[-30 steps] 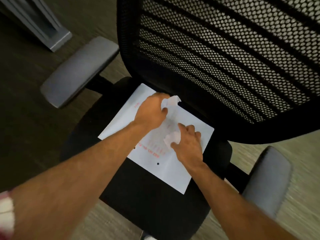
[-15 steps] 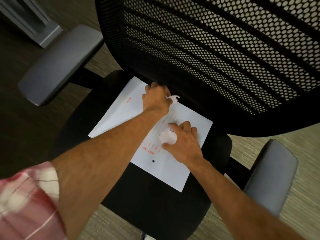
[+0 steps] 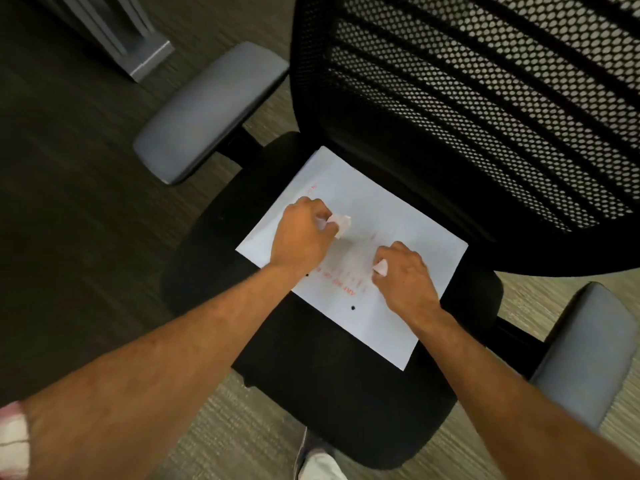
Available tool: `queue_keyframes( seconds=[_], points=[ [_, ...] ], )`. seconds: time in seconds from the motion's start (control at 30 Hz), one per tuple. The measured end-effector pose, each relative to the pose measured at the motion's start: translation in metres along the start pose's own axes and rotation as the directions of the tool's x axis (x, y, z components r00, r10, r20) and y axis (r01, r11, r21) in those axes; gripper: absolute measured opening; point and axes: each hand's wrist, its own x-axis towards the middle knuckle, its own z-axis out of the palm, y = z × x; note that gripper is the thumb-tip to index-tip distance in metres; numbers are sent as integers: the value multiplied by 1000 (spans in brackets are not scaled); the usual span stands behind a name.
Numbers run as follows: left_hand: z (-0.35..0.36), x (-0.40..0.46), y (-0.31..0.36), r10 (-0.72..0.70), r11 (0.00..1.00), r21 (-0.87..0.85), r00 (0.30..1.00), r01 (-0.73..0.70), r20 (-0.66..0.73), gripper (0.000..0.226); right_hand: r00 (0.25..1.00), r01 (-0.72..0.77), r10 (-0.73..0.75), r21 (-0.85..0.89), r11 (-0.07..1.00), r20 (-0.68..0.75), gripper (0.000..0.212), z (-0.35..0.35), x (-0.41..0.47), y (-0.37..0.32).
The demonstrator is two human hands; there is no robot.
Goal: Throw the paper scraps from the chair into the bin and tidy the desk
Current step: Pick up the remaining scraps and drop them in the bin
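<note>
Over the sheet, hands fisted around scraps.

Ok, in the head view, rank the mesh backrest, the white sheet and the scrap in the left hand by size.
1. Mesh backrest
2. White sheet
3. Scrap in the left hand

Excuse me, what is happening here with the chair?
A person bends over an office chair. A white sheet lies flat on the seat. The left hand has its grip closed on a crumpled paper scrap, and the right hand on another scrap. No bin is in view.
</note>
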Motion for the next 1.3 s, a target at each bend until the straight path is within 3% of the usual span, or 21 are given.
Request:
queue_keyframes(
  seconds=[0.07, 0.17, 0.27, 0.4, 0.57, 0.77, 0.9, 1.07, 1.17, 1.3],
  points=[
    [-17, -13, -12, -22, 998, -65, 1000, 21, -9, 12, 998, -32, 36, 72, 997, -51, 10, 0, -2, -7],
    [-40, -33, -30, -84, 979, -182, 996, 87, 28, 17, 984, -91, 137, 340, 936, -114, 6, -1, -8, -27],
    [-64, -48, -49, -167, 933, -300, 979, 196, 120, 20, 972, -149, 228, 607, 781, -55, 14, -1, -11, -63],
    [-103, -67, -74, -171, 813, -511, 953, 280, 251, 18, 967, -159, 256, 800, 578, 7, 15, 7, -12, -126],
    [-154, -95, -111, -186, 729, -601, 940, 328, 287, 11, 982, -172, 163, 794, 583, 94, 12, 32, -19, -202],
    [-212, -136, -172, -311, 642, -676, 929, 361, 200, 9, 980, -182, 21, 843, 507, 198, 13, 70, -41, -286],
    [-244, -170, -218, -378, 571, -740, 914, 355, 148, 23, 960, -203, -83, 872, 445, 266, 11, 97, -58, -336],
    [-280, -222, -280, -453, 513, -788, 887, 340, 89, 11, 927, -259, -144, 868, 424, 347, 11, 141, -88, -396],
    [-299, -256, -315, -508, 490, -804, 860, 335, 48, 26, 913, -286, -147, 854, 435, 381, 9, 166, -104, -426],
    [-328, -305, -360, -570, 431, -844, 821, 318, 18, 26, 895, -294, -158, 817, 495, 418, 10, 198, -130, -467]
  ],
)
